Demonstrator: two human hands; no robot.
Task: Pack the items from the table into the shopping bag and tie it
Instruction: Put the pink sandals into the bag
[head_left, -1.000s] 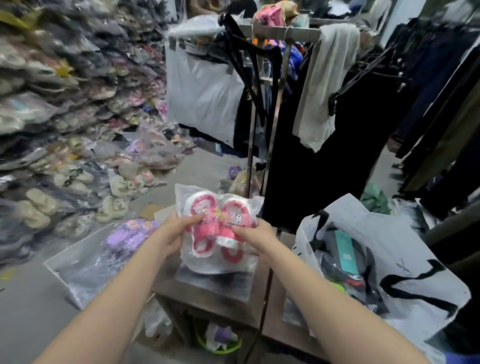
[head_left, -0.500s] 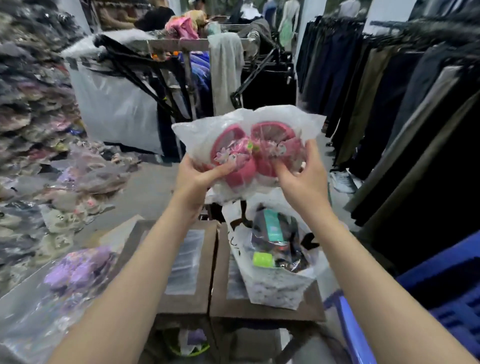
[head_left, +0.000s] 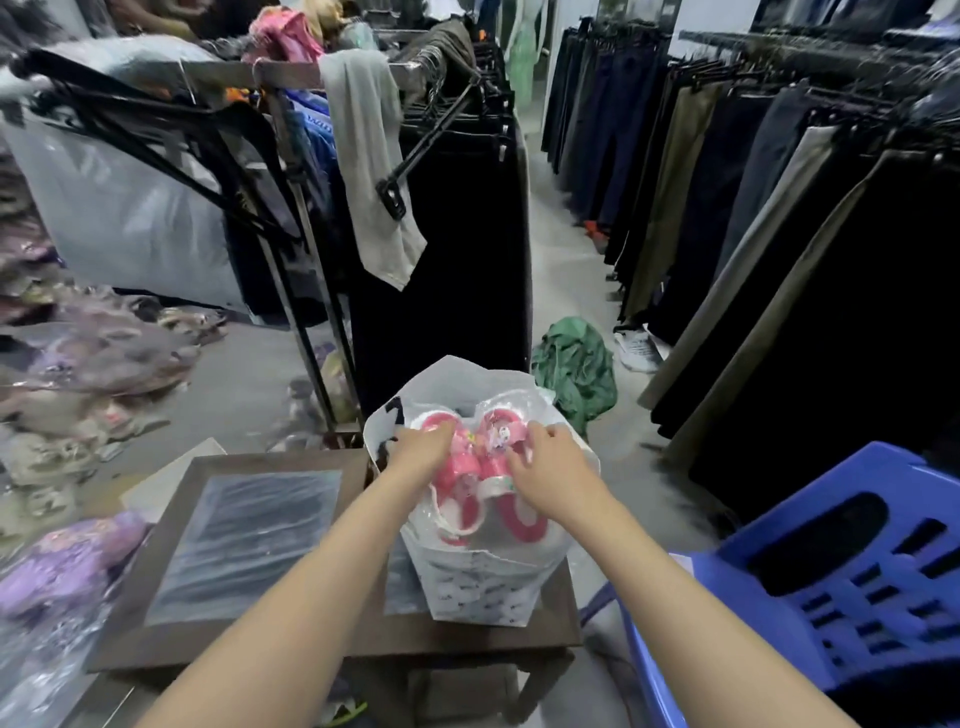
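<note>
Packing: slipper pack (head_left: 475, 470) going into shopping bag (head_left: 478, 587).
Hands: left hand (head_left: 421, 449), right hand (head_left: 550, 470) both curled on it.
Remaining: tying.

Left hand (head_left: 423, 451) and right hand (head_left: 551, 475) grip packet of pink slippers (head_left: 462, 478), sitting in open mouth of white shopping bag (head_left: 480, 584). Bag upright on brown tabletop (head_left: 405, 636).

The dark brown wooden table (head_left: 130, 640) carries a flat clear plastic packet (head_left: 244, 540), which lies to the left of the left hand (head_left: 422, 451). Below the left hand and the right hand (head_left: 550, 478), the white plastic shopping bag (head_left: 478, 587) stands upright on it. A second clear sheet (head_left: 397, 582) lies at the bag's left side.
</note>
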